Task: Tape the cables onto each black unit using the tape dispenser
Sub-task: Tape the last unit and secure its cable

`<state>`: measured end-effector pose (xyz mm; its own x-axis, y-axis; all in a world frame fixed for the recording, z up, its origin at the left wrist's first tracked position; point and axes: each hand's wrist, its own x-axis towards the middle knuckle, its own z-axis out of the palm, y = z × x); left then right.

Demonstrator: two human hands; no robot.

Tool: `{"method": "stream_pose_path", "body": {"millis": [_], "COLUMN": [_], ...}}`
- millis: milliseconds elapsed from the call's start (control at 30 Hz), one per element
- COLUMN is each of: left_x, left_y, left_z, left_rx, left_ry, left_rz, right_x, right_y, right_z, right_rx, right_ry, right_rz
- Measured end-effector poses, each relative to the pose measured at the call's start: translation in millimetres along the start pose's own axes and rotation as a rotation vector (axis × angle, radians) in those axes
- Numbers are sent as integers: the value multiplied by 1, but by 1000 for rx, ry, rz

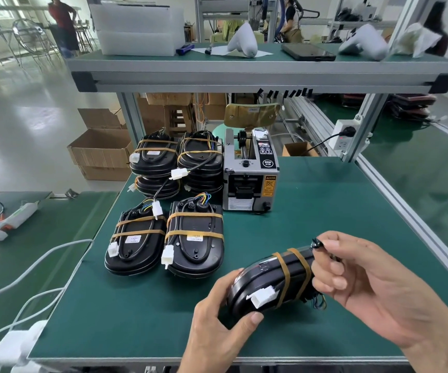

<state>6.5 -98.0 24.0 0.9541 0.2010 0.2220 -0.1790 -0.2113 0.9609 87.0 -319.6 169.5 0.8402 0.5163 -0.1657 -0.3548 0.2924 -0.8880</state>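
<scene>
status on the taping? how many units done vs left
Done: two taped units flat in front, plus two stacks behind, top ones taped, beside the tape dispenser. In hand: a unit with two bands, held by left hand and right hand. No untaped units in view.

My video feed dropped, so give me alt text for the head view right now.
Both hands, left and right, hold a black unit with two tape bands above the green table. More taped units lie beside the tape dispenser.
</scene>
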Motion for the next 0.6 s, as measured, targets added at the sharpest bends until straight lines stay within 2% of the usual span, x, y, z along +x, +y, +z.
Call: {"method": "stream_pose_path", "body": {"millis": [133,267,333,467,600], "left_x": [-1,-1,-2,-4,-10], "left_y": [4,3,1,4,8], "left_z": [-1,-1,0,3,6], "left_rx": [18,17,14,10,113], "left_ry": [18,32,29,55,113], "left_rz": [22,3,-26,-83,20], "right_x": [4,23,34,44,49], "right_y": [7,17,26,45,50], "right_z": [-5,-15,-15,-15,-16], "right_rx": [-59,-574,-735,-816,-899], "right_ry": [44,291,253,258,279], "right_rz": [-64,-357,-412,-410,-440]}}
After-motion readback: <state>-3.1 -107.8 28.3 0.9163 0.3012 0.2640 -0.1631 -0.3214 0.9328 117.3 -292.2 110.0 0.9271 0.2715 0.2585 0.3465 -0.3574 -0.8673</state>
